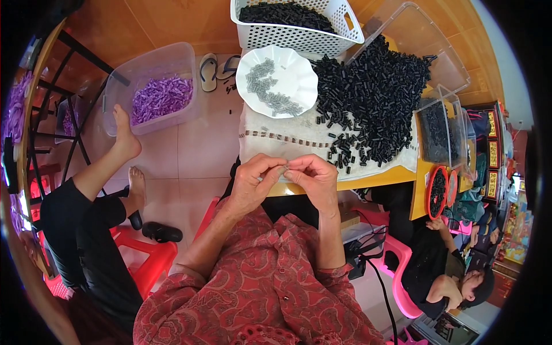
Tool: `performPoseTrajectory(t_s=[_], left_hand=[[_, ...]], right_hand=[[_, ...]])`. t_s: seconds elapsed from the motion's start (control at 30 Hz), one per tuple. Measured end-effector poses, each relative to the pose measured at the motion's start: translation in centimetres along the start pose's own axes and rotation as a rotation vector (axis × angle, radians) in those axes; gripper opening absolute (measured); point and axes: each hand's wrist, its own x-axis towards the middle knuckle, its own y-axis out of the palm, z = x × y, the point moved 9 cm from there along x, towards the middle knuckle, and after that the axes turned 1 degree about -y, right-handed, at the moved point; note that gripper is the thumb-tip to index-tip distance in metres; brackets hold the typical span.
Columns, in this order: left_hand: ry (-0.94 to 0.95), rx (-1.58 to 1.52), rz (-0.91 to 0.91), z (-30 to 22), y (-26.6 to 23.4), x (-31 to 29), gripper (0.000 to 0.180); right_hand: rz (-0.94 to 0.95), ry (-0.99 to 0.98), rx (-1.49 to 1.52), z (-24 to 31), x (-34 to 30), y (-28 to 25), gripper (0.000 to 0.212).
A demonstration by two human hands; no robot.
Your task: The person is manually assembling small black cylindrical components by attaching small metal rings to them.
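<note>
My left hand (256, 181) and my right hand (313, 178) meet at the table's front edge, thumbs and fingertips pinched together. Between them is something small that I cannot make out. Just beyond my hands lies a whitish cloth (259, 150) with a brown patterned stripe. On it stands a white scalloped plate (302, 80) bearing many small clear, greyish pieces (263, 86). To the right of the plate spreads a big heap of short black tube-like pieces (376, 98), with some loose ones close to my right hand.
A white perforated basket (293, 37) of black pieces stands at the back. Clear boxes (440, 132) and a red-rimmed round tray (437, 192) are to the right, near another person (443, 270). At left, a clear tub (150, 52) holds purple pieces beside someone's bare feet (126, 144).
</note>
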Motion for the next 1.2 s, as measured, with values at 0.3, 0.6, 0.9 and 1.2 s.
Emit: performPoseTrajectory(t_s=[0.3,0.6,0.9,1.2], left_hand=[[-0.274,-0.328,0.131,2.0,1.5,-0.7,0.015],[-0.27,-0.318,0.14,2.2,1.0,-0.8,0.014],[-0.299,-0.328,0.134,2.1,1.0,-0.6,0.013],[-0.304,-0.223,0.085,2.7,0.7,-1.1,0.01]], right_hand=[[0.014,0.034,0.151,-0.3,-0.6,-0.2,0.015],[0.024,0.06,0.175,-1.0,-0.6,0.4,0.015],[-0.018,0.04,0.149,-1.0,-0.4,0.0,0.015],[-0.057,0.04,0.091,-0.3,-0.9,1.0,0.017]])
